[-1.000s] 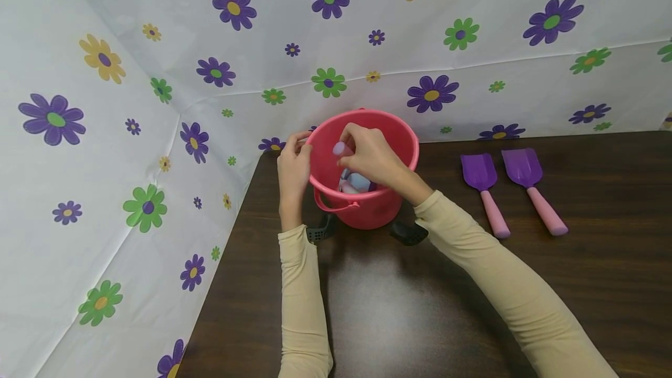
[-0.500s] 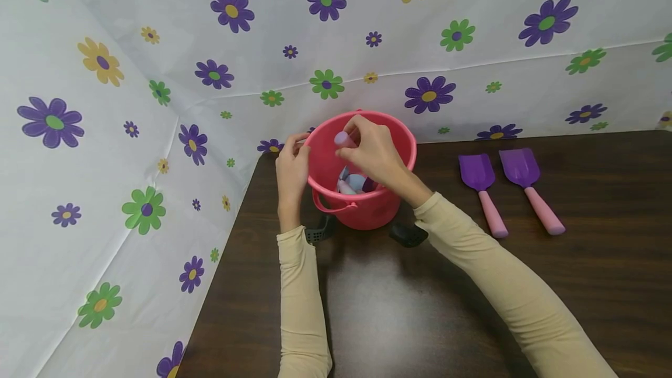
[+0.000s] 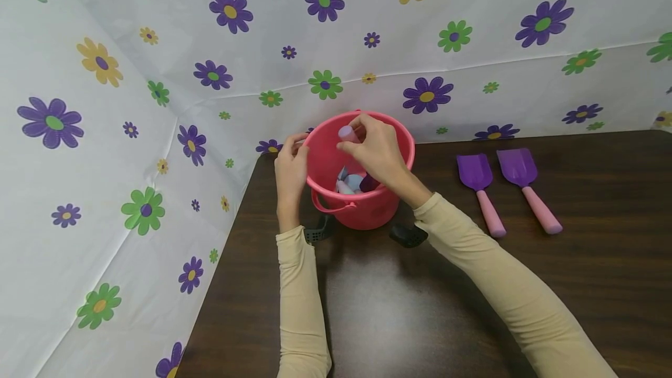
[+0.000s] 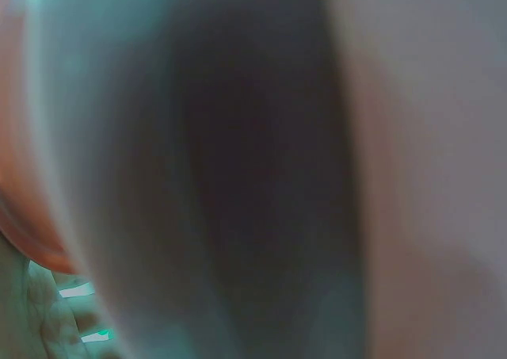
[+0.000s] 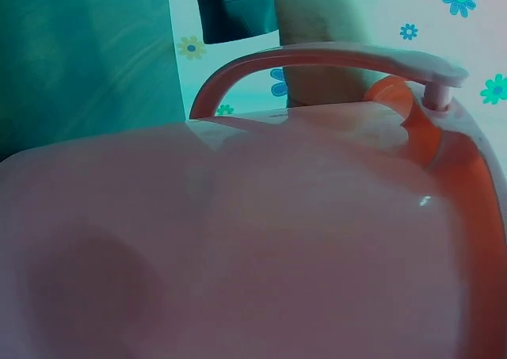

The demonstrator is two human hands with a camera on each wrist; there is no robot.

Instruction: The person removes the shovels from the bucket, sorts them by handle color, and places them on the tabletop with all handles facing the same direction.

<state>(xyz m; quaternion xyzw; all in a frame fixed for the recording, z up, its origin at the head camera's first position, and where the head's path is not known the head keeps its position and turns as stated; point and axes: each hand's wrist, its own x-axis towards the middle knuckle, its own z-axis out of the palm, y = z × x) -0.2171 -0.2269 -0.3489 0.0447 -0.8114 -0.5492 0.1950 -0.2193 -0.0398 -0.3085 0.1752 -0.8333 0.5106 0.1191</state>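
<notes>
A pink bucket [image 3: 362, 212] stands upright on the dark table. My left hand [image 3: 291, 171] grips its rim at the left, and in the left wrist view part of that hand [image 4: 40, 319] shows below the blurred foreground. Over the bucket's mouth, my right hand [image 3: 379, 150] pinches a pink handle-like piece with a round lilac end [image 3: 346, 133]; its lower part is hidden. Pale blue, white and dark purple items [image 3: 353, 182] lie inside the bucket, partly covered by the rim. The right wrist view is filled mostly by the bucket's outer wall [image 5: 238, 240] and its carrying handle [image 5: 317, 54].
Two small purple shovels with pink handles lie right of the bucket, one nearer [image 3: 475, 172] and one farther right [image 3: 518, 167]. A white flowered sheet [image 3: 236, 133] closes off the left and back of the dark wooden table [image 3: 378, 308].
The right hand has risen slightly and shifted right, with the pink piece lifted higher in the bucket's mouth. The left hand keeps its grip on the rim.
</notes>
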